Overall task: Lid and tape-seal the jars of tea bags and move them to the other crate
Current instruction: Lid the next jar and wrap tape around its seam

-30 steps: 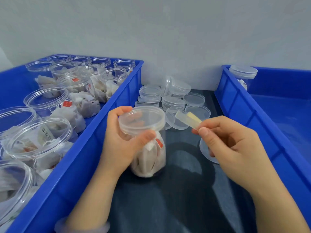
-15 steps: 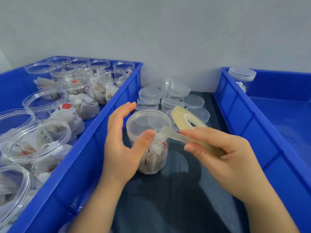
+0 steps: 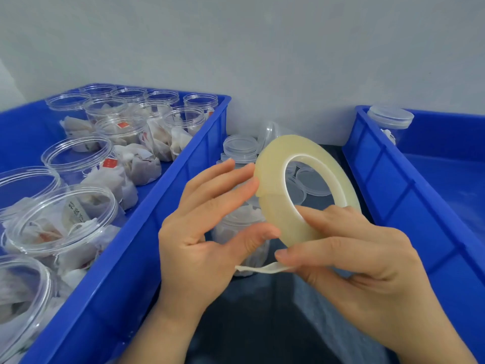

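wall (image 3: 288, 48): plain grey-white, fills 12 o'clock.
table (image 3: 257, 324): dark top, strip at 6 o'clock between crates.
left crate (image 3: 168, 206): blue, 9 o'clock, full of open jars (image 3: 76, 158) of tea bags.
right crate (image 3: 393, 206): blue, 3 o'clock, 1 lidded jar (image 3: 390, 117) in its far corner.
loose lids (image 3: 240, 144): piled on table, 12 o'clock.
centre jar (image 3: 236, 227): on table, mostly behind left hand.
right hand (image 3: 354, 258): pinches tape roll (image 3: 270, 179), fingers through core.
left hand (image 3: 199, 232): fingers spread straight, tips touching roll's rim.
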Demonstrator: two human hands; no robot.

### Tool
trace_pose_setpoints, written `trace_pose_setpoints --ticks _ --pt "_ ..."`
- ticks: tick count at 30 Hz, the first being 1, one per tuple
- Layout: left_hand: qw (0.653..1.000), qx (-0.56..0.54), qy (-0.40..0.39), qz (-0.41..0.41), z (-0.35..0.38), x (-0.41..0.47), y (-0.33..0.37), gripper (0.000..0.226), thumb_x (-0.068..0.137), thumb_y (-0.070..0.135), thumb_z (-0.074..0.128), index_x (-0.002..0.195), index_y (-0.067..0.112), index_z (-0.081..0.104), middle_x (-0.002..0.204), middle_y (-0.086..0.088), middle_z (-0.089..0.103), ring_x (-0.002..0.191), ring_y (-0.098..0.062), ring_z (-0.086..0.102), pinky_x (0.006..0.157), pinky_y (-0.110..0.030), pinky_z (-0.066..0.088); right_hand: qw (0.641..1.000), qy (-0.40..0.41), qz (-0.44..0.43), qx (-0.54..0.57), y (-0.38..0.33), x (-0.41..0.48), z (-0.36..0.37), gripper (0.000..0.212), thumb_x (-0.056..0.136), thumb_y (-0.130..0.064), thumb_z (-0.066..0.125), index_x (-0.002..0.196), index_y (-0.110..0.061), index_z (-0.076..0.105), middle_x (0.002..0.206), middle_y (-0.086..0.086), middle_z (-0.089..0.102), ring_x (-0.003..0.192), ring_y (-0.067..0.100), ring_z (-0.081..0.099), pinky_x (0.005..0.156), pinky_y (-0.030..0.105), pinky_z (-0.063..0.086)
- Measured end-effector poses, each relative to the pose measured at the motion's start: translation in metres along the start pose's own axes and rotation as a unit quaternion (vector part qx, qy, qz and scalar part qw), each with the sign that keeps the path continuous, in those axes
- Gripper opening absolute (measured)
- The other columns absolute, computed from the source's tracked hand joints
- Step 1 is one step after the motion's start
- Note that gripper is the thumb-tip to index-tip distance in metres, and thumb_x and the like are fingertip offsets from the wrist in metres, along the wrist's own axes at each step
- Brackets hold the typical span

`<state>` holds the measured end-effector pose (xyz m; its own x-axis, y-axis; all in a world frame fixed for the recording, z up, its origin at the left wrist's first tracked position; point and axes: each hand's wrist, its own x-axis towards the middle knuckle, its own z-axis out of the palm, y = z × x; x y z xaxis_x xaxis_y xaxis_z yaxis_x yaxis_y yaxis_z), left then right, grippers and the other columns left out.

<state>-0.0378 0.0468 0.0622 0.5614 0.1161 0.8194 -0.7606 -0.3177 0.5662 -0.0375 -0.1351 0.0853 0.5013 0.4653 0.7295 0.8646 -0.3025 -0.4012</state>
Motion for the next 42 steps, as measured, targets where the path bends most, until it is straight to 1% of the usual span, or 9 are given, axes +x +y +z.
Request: trace_pose_setpoints --ticks 3,9,16,24,30,33,37,40,42 --pt "0.999 -0.024 0.024 -0.005 -0.001 0.001 0.0 0.04 0.083 0.037 0.067 0.117 0.018 0.056 0.118 0.021 0.064 0.121 -0.022 0.056 0.099 -0.034 0.044 1.0 -0.003 -0.007 -0.01 0.001 0.001 0.001 0.014 0.082 -0.021 0.067 0.093 -0.029 0.067 0.112 -0.013 0.067 0.067 0.011 0.051 0.069 0.026 0.039" --pt "0.999 -0.012 0.04 -0.026 -0.003 0.004 -0.003 0.031 0.084 0.036 0.066 0.11 0.021 0.061 0.107 0.024 0.068 0.108 -0.017 0.06 0.093 -0.026 0.044 1.0 -0.026 -0.006 -0.009 0.003 0.0 0.002 0.011 0.084 -0.026 0.065 0.093 -0.031 0.067 0.112 -0.014 0.066 0.064 0.014 0.05 0.063 0.036 0.043" --pt "0.998 0.063 0.027 0.009 -0.005 0.004 -0.002 0.008 0.085 0.02 0.065 0.091 0.021 0.071 0.1 0.004 0.071 0.099 -0.021 0.062 0.089 -0.027 0.046 0.999 -0.046 0.003 -0.006 0.002 -0.001 -0.001 0.012 0.083 -0.025 0.065 0.093 -0.032 0.067 0.111 -0.017 0.067 0.065 0.012 0.052 0.064 0.035 0.044" --pt "0.963 0.231 0.061 0.123 0.0 0.001 -0.002 0.008 0.09 0.01 0.062 0.094 0.008 0.068 0.097 0.003 0.066 0.089 -0.014 0.059 0.087 -0.019 0.044 0.999 -0.048 0.001 -0.014 0.001 0.001 0.001 0.011 0.082 -0.022 0.065 0.087 -0.03 0.07 0.104 -0.013 0.069 0.062 0.015 0.051 0.06 0.034 0.043" --pt "0.953 0.262 0.068 0.133 0.001 0.002 -0.006 0.019 0.092 0.012 0.059 0.086 0.001 0.073 0.092 0.002 0.068 0.085 -0.015 0.058 0.087 -0.017 0.043 0.999 -0.048 0.004 -0.019 0.001 0.001 0.003 0.009 0.083 -0.026 0.063 0.089 -0.032 0.067 0.095 -0.011 0.07 0.06 0.014 0.048 0.057 0.034 0.043" --pt "0.969 0.225 0.054 0.092 -0.001 0.004 -0.008 0.016 0.091 0.013 0.058 0.088 0.007 0.072 0.094 0.01 0.065 0.09 -0.013 0.058 0.088 -0.017 0.043 0.998 -0.037 0.042 -0.006 -0.001 0.001 0.005 0.009 0.083 -0.029 0.063 0.09 -0.032 0.067 0.098 -0.014 0.069 0.066 0.009 0.056 0.062 0.031 0.046" --pt "0.983 0.174 0.016 -0.055 -0.002 0.004 -0.008 0.016 0.09 0.031 0.052 0.1 0.026 0.064 0.112 0.013 0.061 0.114 -0.01 0.052 0.1 -0.014 0.034 0.986 0.03 0.159 0.034 0.004 0.001 0.005 0.009 0.073 -0.038 0.073 0.077 -0.032 0.069 0.086 -0.02 0.068 0.076 0.001 0.064 0.068 0.009 0.045" --pt "0.973 0.11 -0.058 -0.194 -0.003 0.002 -0.009 0.033 0.074 0.058 0.054 0.103 0.042 0.058 0.131 0.01 0.049 0.131 0.002 0.036 0.098 -0.002 0.025 0.966 0.064 0.248 0.033 0.015 -0.004 0.001 0.016 0.069 -0.05 0.07 0.068 -0.034 0.065 0.062 -0.019 0.059 0.057 0.002 0.053 0.054 0.004 0.036" --pt "0.968 0.106 -0.103 -0.202 -0.004 -0.001 -0.011 0.055 0.059 0.064 0.067 0.107 0.041 0.054 0.134 0.011 0.043 0.132 0.012 0.028 0.097 -0.001 0.026 0.966 0.053 0.251 0.028 0.019 -0.006 0.0 0.011 0.076 -0.041 0.065 0.066 -0.035 0.063 0.066 -0.017 0.06 0.062 0.003 0.054 0.058 0.006 0.036"
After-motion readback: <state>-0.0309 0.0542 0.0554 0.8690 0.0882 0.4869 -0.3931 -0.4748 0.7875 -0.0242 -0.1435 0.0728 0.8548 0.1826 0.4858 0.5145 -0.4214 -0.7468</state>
